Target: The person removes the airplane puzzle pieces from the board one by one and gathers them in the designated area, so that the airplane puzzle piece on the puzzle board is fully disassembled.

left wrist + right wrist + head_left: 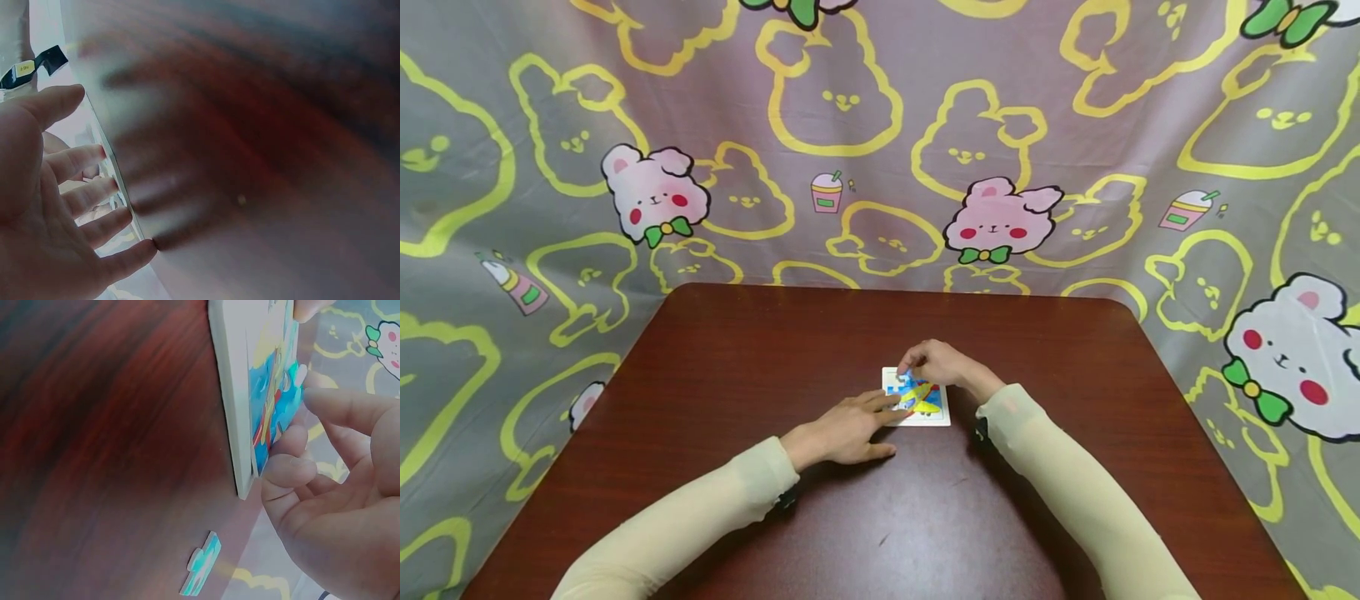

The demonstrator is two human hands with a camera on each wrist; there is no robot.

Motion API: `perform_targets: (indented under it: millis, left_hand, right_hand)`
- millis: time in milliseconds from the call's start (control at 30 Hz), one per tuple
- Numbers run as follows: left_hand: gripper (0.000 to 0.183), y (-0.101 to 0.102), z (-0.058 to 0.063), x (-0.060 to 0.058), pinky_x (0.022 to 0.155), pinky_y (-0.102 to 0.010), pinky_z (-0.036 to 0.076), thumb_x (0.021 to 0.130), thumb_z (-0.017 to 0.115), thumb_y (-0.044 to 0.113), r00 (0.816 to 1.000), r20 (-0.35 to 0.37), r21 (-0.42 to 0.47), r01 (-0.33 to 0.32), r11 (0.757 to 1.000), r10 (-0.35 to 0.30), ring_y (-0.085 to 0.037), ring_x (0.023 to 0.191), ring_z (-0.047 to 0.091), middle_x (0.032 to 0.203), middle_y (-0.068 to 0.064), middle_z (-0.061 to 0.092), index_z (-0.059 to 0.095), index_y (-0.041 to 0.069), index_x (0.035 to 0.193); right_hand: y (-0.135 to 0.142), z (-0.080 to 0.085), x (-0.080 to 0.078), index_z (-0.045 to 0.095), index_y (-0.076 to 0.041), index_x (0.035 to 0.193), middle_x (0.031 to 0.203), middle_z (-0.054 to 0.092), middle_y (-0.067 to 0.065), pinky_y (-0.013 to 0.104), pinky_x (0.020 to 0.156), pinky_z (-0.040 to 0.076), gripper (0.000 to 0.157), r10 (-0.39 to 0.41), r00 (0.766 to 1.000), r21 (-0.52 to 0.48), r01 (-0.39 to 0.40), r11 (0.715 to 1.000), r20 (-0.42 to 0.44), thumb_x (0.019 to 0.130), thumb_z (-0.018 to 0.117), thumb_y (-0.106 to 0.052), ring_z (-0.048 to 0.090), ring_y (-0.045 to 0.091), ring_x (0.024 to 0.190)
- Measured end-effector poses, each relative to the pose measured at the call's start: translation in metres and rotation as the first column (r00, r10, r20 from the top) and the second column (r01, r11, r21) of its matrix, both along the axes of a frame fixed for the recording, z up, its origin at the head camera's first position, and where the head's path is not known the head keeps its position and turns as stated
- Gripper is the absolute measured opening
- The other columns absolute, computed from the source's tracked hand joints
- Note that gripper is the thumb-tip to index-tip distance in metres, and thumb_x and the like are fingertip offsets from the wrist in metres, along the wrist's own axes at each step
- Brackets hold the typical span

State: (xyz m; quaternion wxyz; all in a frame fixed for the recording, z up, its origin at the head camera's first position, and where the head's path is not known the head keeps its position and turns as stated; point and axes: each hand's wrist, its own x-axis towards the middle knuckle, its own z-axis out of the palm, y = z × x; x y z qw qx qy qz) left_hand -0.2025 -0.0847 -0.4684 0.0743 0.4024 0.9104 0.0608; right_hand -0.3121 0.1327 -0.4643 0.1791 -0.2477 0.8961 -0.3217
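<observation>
A small jigsaw puzzle with a white border (937, 422) lies on the table, its picture a yellow plane over blue. My left hand (848, 427) rests at its lower left, fingers straight and spread, fingertips over the picture. At the upper edge my right hand (942, 364) pinches a blue puzzle piece (292, 394) between thumb and fingers, right over the picture. In the right wrist view a loose blue-and-white puzzle piece (201, 565) lies beside the board; my right hand and arm hide it in the head view.
The dark brown table (760, 350) has rounded far corners. A patterned curtain (865, 100) with cartoon animals hangs behind it and along both sides. In the left wrist view a dark band with a yellow label (25, 67) shows at the other wrist.
</observation>
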Motion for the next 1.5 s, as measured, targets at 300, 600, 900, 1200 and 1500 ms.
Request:
perform_targets:
  millis: [300,600,900,1200,1500]
  left_hand:
    - [0.06,0.0001,-0.0012,0.0,0.108,-0.056,0.044,0.096,0.061,0.045,1.0,-0.004,0.021,0.001,1.0,0.0,-0.035,0.147,0.037,0.158,-0.009,0.042,0.048,0.02,0.15]
    - [0.06,-0.0001,-0.0017,-0.0003,0.106,-0.057,0.046,0.095,0.063,0.043,1.0,-0.022,0.036,0.009,0.999,-0.008,-0.036,0.145,0.04,0.156,-0.01,0.044,0.049,0.019,0.148]
    - [0.06,-0.0004,-0.0005,0.0002,0.107,-0.057,0.045,0.096,0.062,0.044,1.0,-0.003,0.034,0.003,0.999,-0.003,-0.035,0.146,0.038,0.157,-0.009,0.043,0.049,0.021,0.149]
    - [0.059,-0.0006,0.0007,0.0002,0.107,-0.057,0.045,0.096,0.061,0.044,1.0,-0.003,0.029,0.003,1.0,-0.003,-0.036,0.146,0.037,0.158,-0.009,0.042,0.048,0.021,0.149]
    - [0.06,0.0001,-0.0016,-0.0019,0.107,-0.057,0.045,0.097,0.06,0.045,1.0,-0.004,0.004,0.003,1.0,-0.003,-0.035,0.147,0.036,0.16,-0.008,0.04,0.045,0.022,0.151]
  right_hand:
    - [0.0044,-0.0008,0.0016,0.075,-0.009,0.106,0.095,0.073,0.005,0.024,0.071,0.05,0.022,-0.049,0.999,-0.01,0.049,0.999,0.011,0.089,0.063,-0.003,0.063,0.012,0.083]
    - [0.0074,0.0001,0.0019,0.076,-0.007,0.101,0.088,0.074,0.003,0.022,0.066,0.047,0.02,-0.057,0.998,-0.027,0.057,0.998,0.008,0.088,0.063,-0.003,0.059,0.008,0.073]
    - [0.0087,0.0009,0.0027,0.076,-0.01,0.101,0.089,0.073,0.004,0.023,0.067,0.049,0.021,-0.058,0.998,-0.034,0.058,0.998,-0.001,0.087,0.063,-0.002,0.062,0.01,0.077]
    - [0.0089,0.0002,0.0017,0.077,-0.009,0.098,0.086,0.074,0.005,0.024,0.066,0.05,0.018,-0.076,0.997,-0.04,0.076,0.996,0.007,0.087,0.066,0.001,0.064,0.011,0.073]
    - [0.0099,-0.0019,-0.0011,0.078,-0.011,0.096,0.085,0.074,0.002,0.023,0.066,0.049,0.019,-0.067,0.997,-0.051,0.065,0.997,-0.044,0.085,0.067,0.001,0.063,0.008,0.073]
